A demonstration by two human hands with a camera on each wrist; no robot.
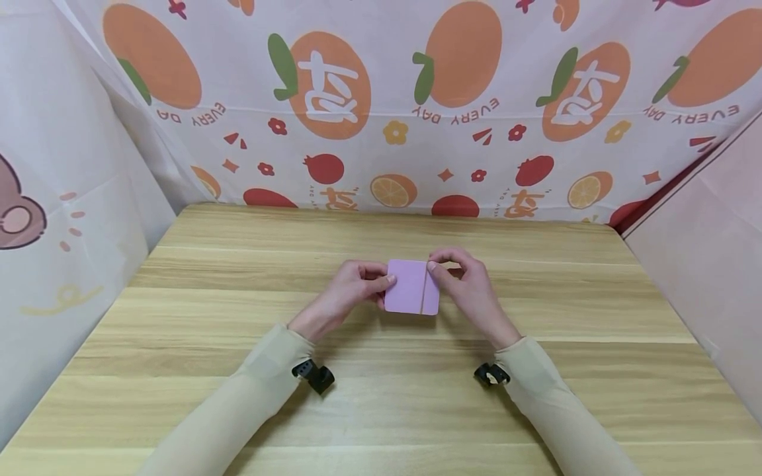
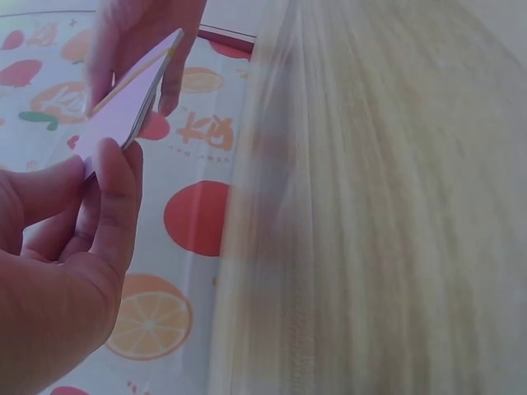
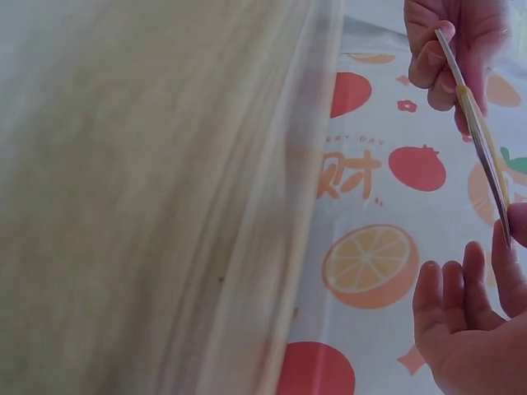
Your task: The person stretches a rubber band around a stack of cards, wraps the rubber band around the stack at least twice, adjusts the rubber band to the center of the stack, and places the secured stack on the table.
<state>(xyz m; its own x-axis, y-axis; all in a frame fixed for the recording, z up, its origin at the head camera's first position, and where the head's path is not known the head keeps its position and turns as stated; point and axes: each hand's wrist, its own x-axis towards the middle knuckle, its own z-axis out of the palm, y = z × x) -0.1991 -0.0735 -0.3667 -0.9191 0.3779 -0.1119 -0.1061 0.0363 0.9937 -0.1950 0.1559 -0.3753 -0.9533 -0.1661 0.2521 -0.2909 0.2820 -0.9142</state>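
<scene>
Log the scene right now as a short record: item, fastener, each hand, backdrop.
item: pink card stack, rounded corners, raised above the wood-grain table
fastener: tan rubber band around it, nearer its right edge
left hand: pinches left edge
right hand: pinches near upper right corner, by the band
backdrop: fruit-print cloth

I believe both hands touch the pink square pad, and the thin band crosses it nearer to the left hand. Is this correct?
Not quite: the thin band crosses the pink square pad nearer to the right hand, not the left hand, as the head view shows. Both hands do touch the pad.
</scene>
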